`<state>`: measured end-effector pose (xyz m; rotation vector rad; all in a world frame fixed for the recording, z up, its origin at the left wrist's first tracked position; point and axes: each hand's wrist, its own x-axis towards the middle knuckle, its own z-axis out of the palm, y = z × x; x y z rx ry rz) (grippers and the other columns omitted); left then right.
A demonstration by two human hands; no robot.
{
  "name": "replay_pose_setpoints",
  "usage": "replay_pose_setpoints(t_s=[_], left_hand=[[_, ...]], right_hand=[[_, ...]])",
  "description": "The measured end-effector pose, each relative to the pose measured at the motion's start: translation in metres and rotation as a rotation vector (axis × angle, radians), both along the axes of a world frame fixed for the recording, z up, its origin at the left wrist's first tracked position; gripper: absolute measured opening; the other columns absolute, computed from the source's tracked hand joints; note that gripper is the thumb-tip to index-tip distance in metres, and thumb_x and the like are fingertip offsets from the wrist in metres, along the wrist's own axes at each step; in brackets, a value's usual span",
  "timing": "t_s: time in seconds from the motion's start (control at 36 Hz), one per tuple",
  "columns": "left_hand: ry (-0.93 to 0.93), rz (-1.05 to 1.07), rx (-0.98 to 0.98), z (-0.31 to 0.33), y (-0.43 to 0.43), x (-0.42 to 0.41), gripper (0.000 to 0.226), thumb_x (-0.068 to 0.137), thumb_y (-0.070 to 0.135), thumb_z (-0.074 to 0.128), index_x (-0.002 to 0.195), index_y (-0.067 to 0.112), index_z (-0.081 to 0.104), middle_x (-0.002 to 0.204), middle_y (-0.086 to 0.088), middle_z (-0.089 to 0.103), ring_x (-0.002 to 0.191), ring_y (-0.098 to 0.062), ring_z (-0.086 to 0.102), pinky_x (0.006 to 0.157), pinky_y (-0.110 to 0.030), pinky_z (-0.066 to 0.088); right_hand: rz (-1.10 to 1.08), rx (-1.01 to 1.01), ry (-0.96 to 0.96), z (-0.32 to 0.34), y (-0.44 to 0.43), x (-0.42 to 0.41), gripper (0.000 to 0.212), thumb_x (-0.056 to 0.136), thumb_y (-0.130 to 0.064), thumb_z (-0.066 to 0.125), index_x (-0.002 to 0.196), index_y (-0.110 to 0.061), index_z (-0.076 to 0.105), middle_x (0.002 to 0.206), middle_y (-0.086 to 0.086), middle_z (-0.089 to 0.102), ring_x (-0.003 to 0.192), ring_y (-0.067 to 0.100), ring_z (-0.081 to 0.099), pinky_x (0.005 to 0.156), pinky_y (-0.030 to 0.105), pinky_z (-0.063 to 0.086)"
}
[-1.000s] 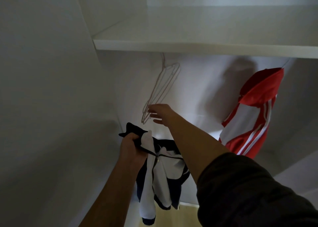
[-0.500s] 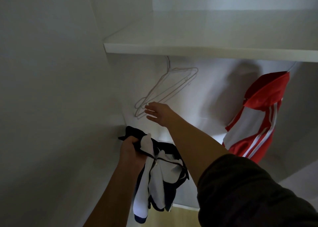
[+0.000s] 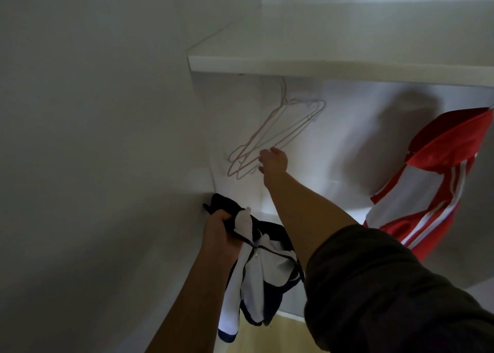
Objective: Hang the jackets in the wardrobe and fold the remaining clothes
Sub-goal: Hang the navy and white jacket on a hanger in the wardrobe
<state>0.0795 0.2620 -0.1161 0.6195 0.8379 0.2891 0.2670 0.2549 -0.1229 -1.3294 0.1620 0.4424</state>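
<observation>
- White wardrobe inside, shelf up top, few thin wire hangers dangling under it.
- Red jacket hangs off to the right, so that one looks done.
- Left hand has fingers clenched round the navy and white jacket, which droops low in front.
- Right hand is up at the hangers' low end; can't tell if its fingers are closed on the wire.
- Step looks like fetching a hanger. Next: unhook just one, not the bunch.
</observation>
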Motion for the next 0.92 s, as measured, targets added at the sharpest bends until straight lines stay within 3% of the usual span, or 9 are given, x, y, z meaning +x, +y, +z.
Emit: replay_pose_setpoints(t_s=[0.14,0.28,0.39,0.44,0.53,0.64,0.72,0.86,0.92], left_hand=[[-0.022,0.028,-0.005,-0.006,0.003,-0.005,0.032,0.092,0.003,0.03,0.079,0.001,0.059,0.064,-0.013,0.062,0.073,-0.028,0.055,0.068,-0.037,0.045],[-0.028,0.016,-0.025,-0.005,0.006,-0.005,0.031,0.094,0.008,0.031,0.091,-0.001,0.06,0.084,-0.016,0.059,0.077,-0.03,0.055,0.067,-0.038,0.044],[-0.009,0.041,-0.013,-0.008,0.011,-0.004,0.028,0.094,0.007,0.032,0.099,-0.002,0.058,0.072,-0.014,0.062,0.075,-0.03,0.056,0.066,-0.038,0.046],[-0.005,0.015,-0.002,-0.007,0.013,-0.005,0.036,0.096,0.008,0.03,0.121,-0.004,0.053,0.085,-0.018,0.063,0.096,-0.039,0.057,0.083,-0.043,0.047],[0.019,0.031,-0.012,-0.004,0.017,-0.002,0.045,0.096,0.011,0.033,0.138,-0.002,0.041,0.136,-0.02,0.049,0.132,-0.037,0.042,0.105,-0.045,0.036],[0.071,-0.039,-0.011,-0.004,0.017,0.008,0.044,0.102,0.012,0.024,0.142,-0.004,0.033,0.142,-0.025,0.04,0.139,-0.035,0.029,0.116,-0.041,0.022],[-0.012,0.018,-0.054,-0.005,0.004,0.013,0.04,0.103,0.013,0.025,0.137,-0.001,0.039,0.1,-0.017,0.053,0.122,-0.032,0.046,0.109,-0.039,0.028],[-0.069,0.001,-0.022,-0.001,-0.018,0.012,0.031,0.096,0.005,0.029,0.112,0.0,0.055,0.092,-0.015,0.057,0.087,-0.032,0.055,0.078,-0.041,0.045],[-0.079,-0.005,-0.019,0.001,-0.025,0.015,0.033,0.096,0.004,0.028,0.113,-0.001,0.055,0.091,-0.015,0.057,0.084,-0.03,0.055,0.083,-0.042,0.045]], right_hand=[[0.108,0.165,0.112,0.013,0.008,0.001,0.033,0.089,-0.004,0.059,0.122,-0.008,0.055,0.096,0.011,0.064,0.074,0.017,0.058,0.065,0.028,0.045],[0.144,0.153,0.099,0.019,0.016,-0.002,0.005,0.089,-0.005,0.062,0.094,-0.007,0.062,0.073,0.006,0.059,0.062,0.013,0.056,0.06,0.025,0.047],[0.128,0.23,0.098,0.019,0.014,-0.003,0.013,0.091,-0.001,0.056,0.08,-0.007,0.058,0.067,0.008,0.053,0.058,0.017,0.052,0.059,0.028,0.049],[0.081,0.254,0.1,0.019,0.008,-0.005,0.014,0.093,-0.001,0.052,0.081,-0.006,0.057,0.062,0.007,0.049,0.052,0.016,0.047,0.053,0.027,0.046],[-0.013,0.141,0.002,0.018,-0.01,-0.006,0.021,0.098,-0.003,0.039,0.096,-0.005,0.06,0.06,0.004,0.043,0.046,0.012,0.037,0.037,0.019,0.033],[-0.072,-0.061,-0.091,0.026,-0.046,0.0,0.033,0.098,-0.004,0.033,0.106,-0.003,0.065,0.06,0.004,0.045,0.046,0.013,0.038,0.032,0.017,0.028],[-0.075,-0.009,-0.078,0.042,-0.079,0.011,0.035,0.097,0.001,0.03,0.109,0.003,0.062,0.058,0.005,0.04,0.035,0.01,0.036,0.031,0.013,0.025],[-0.105,-0.066,-0.084,0.07,-0.126,0.022,0.034,0.093,0.008,0.03,0.093,-0.003,0.063,0.047,0.001,0.034,0.023,0.006,0.028,0.032,0.013,0.021],[-0.089,-0.087,-0.102,0.076,-0.142,0.021,0.033,0.093,0.008,0.031,0.086,-0.004,0.061,0.046,0.0,0.033,0.025,0.006,0.027,0.032,0.014,0.02]])
